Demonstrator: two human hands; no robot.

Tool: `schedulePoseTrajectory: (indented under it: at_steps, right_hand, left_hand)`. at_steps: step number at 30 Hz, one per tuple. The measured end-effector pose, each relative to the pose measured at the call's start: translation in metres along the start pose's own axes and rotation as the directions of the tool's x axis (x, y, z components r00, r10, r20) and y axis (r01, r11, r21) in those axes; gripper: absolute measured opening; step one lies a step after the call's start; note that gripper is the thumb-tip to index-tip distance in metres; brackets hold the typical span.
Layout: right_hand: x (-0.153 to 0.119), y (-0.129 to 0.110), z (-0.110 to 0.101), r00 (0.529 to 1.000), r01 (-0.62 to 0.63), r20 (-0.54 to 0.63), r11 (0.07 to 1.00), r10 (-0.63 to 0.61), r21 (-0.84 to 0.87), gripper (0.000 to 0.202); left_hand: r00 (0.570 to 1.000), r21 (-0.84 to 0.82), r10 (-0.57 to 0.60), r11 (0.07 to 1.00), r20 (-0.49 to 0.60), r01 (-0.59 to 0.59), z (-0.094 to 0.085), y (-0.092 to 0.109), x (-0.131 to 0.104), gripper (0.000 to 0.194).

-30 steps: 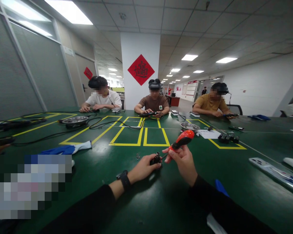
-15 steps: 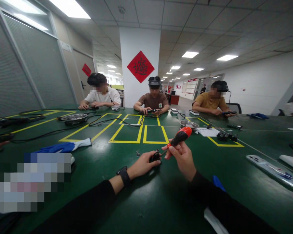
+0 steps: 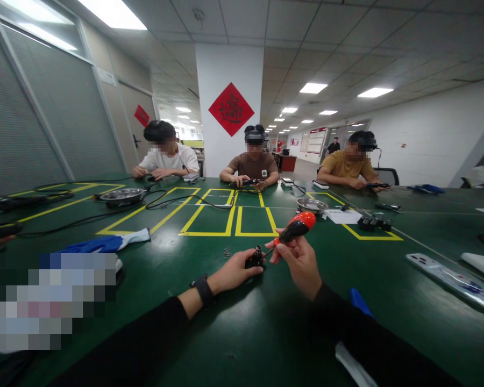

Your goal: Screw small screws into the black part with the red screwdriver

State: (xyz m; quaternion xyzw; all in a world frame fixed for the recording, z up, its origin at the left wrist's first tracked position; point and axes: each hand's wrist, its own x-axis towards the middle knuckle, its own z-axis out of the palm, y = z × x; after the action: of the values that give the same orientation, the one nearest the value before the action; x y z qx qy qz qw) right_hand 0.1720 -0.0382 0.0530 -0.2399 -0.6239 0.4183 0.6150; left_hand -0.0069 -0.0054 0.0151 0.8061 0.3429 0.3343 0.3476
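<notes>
My left hand (image 3: 234, 270) is wrapped round a small black part (image 3: 255, 259) with a metal top, just above the green table (image 3: 229, 333). To its right, my right hand (image 3: 299, 260) grips a red and black screwdriver (image 3: 296, 228) near the lower end of its handle. The handle tilts up to the right, and the shaft points down-left toward the black part. Whether the tip touches the part cannot be made out. Several small screws (image 3: 226, 252) lie on the table just beyond my left hand.
Metal bowls (image 3: 123, 196) (image 3: 312, 205) stand farther back. A blue and white glove (image 3: 105, 243) lies at left, black clamps (image 3: 374, 223) and a clear-cased phone (image 3: 452, 280) at right. Cables cross the left side. Three people sit opposite.
Both hands, the black part and the screwdriver keep nearly the same pose. The whole view has shifted very slightly.
</notes>
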Motion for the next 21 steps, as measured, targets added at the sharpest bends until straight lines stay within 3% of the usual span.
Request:
schedulePoseTrajectory:
  at_steps: [21]
  right_hand:
    - [0.0006,0.0006,0.0001,0.999,-0.015,-0.050,1.000,0.016,0.012,0.028]
  left_hand:
    - [0.997,-0.099,-0.072,0.993,-0.002,0.071,0.0010,0.0041,0.0015,0.029]
